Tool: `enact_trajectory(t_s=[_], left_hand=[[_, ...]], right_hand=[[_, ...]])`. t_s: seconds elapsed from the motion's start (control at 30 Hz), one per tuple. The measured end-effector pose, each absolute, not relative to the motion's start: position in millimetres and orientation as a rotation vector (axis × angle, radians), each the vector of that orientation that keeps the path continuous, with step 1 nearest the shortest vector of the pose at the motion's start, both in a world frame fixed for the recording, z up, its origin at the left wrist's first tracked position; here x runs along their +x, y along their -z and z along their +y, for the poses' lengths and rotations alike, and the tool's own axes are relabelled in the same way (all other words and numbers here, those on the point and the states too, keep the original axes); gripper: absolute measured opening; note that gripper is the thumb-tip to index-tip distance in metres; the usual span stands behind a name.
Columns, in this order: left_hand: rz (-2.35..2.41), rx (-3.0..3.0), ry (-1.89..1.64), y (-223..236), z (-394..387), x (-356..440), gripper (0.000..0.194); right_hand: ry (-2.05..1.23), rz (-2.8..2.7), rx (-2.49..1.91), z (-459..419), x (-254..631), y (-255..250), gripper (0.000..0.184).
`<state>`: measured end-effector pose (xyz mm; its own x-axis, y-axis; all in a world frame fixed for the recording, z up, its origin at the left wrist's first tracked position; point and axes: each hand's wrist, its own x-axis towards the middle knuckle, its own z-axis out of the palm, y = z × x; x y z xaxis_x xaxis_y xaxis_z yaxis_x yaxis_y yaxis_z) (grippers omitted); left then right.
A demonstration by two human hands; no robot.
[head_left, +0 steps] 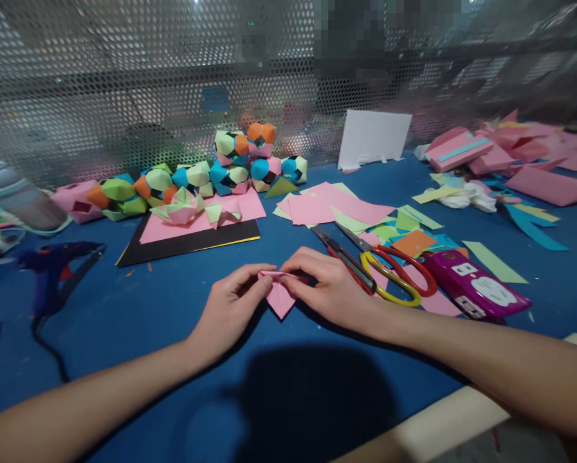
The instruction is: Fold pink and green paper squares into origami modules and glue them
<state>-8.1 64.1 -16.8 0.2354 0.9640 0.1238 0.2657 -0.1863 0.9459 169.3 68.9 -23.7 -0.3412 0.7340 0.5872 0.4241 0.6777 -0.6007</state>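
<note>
L hand [235, 308] & R hand [329, 286] each had the folded pink paper [281, 301] pinched btwn thumb & fingers, one at each upper side, its pt facing the near edge of the blue table [148, 321]. Couldn't tell if it touched down. Folding well prob. meant lining up edges 1st, then firming the crease w/ even thumb pressure, w/o twisting the pt. Knife [350, 262] & scissors [369, 246] lay near R hand, so room there was ltd.
</note>
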Motion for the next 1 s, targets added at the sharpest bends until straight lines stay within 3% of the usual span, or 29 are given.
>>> enact_trajectory(t_s=[0.63,1.0], left_hand=[[1.192,1.654,-1.016,15.6,65.3,-8.4,0.025],[1.213,1.589,-1.005,17.5,65.0,-9.3,0.030]], right_hand=[[-0.439,-2.019,-0.904,67.5,169.0,22.2,0.006],[-0.377,-2.026,-0.926,68.1,170.0,19.9,0.016]])
